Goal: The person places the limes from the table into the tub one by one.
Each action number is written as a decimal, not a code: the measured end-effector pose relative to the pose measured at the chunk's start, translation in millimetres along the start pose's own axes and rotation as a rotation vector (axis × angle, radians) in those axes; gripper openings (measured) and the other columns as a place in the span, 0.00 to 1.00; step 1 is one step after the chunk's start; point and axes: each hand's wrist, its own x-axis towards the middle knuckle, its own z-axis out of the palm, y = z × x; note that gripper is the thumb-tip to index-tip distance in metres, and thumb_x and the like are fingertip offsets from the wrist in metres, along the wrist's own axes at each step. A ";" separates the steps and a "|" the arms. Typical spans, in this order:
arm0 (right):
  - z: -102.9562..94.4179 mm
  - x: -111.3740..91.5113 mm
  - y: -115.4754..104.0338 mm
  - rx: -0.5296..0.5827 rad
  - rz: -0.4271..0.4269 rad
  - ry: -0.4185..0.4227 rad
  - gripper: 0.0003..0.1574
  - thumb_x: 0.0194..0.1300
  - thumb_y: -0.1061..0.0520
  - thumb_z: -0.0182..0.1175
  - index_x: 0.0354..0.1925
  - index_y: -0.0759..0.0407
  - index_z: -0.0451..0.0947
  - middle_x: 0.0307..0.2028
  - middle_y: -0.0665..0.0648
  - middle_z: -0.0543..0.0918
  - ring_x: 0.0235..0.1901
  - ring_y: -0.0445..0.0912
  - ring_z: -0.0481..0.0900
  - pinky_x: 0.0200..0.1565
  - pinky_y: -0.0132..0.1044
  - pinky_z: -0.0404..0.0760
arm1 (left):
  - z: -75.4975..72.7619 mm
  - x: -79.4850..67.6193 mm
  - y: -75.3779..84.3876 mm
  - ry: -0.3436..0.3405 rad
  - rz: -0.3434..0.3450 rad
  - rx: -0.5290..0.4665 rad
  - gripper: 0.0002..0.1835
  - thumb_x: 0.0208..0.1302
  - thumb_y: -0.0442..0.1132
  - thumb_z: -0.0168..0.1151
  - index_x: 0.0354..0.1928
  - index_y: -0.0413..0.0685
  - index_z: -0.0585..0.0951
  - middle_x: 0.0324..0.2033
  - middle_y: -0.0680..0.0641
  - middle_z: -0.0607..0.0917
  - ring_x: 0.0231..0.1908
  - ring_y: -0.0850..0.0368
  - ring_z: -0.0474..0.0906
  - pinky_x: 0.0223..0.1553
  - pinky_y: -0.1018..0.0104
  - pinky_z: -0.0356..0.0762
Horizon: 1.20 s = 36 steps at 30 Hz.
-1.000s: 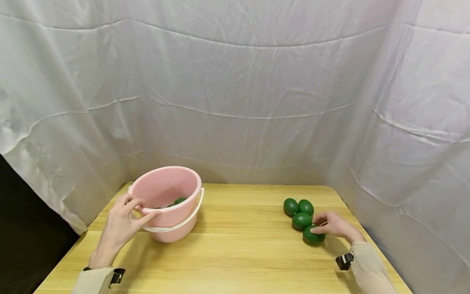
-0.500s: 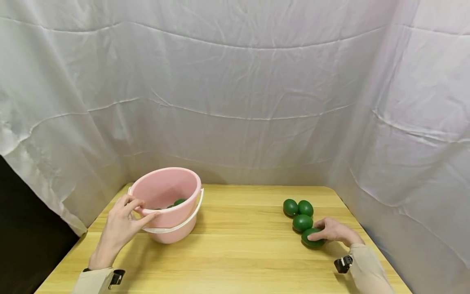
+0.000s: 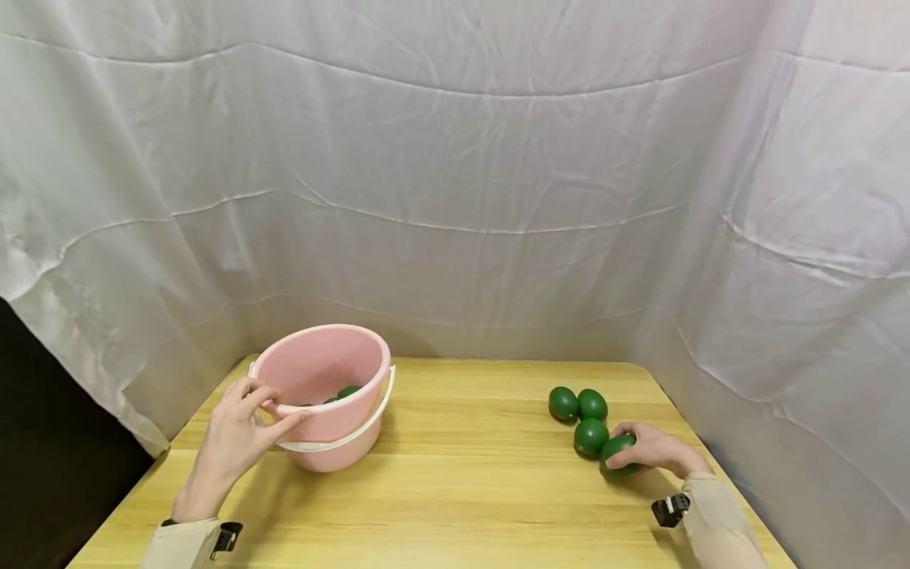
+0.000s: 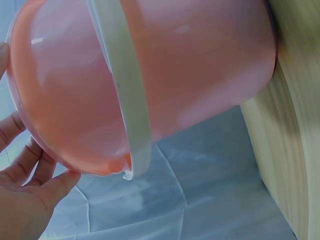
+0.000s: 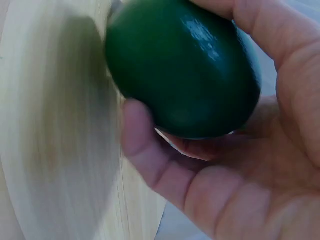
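Nearest, at the lower edge of the head view, two beige sleeves [image 3: 714, 514] reach in from either side, a small black device [image 3: 668, 510] at each wrist. The person's right hand [image 3: 650, 449] grips a dark green oval [image 3: 617, 454], smooth and glossy, with the thumb on its near side and fingers curled round the far side; whether it is lifted off the wood is hard to tell. The left hand [image 3: 231, 438] pinches the near left rim of a pink bucket [image 3: 337, 423], its thumb outside the rim. The bucket stands on the left part of a pale wooden table [image 3: 462, 506], its white handle [image 3: 320, 445] hanging down across the front; several more green ovals [image 3: 348, 391] show inside, partly hidden by the rim. Just beyond the gripped oval, at the right, sits a second oval [image 3: 591, 437], and behind it two others [image 3: 563, 403] side by side, well apart from the bucket. Farthest back, a wrinkled pale grey curtain [image 3: 455, 276] surrounds the table, with a black area [image 3: 43, 442] at the left edge
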 end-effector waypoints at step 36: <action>-10.9 2.5 3.4 0.160 -0.064 0.400 0.34 0.58 0.57 0.70 0.59 0.67 0.70 0.53 0.72 0.72 0.37 0.49 0.82 0.40 0.43 0.86 | -0.5 -0.1 1.3 -0.019 -0.040 0.007 0.22 0.29 0.37 0.85 0.28 0.46 0.81 0.30 0.51 0.75 0.31 0.61 0.67 0.30 0.79 0.64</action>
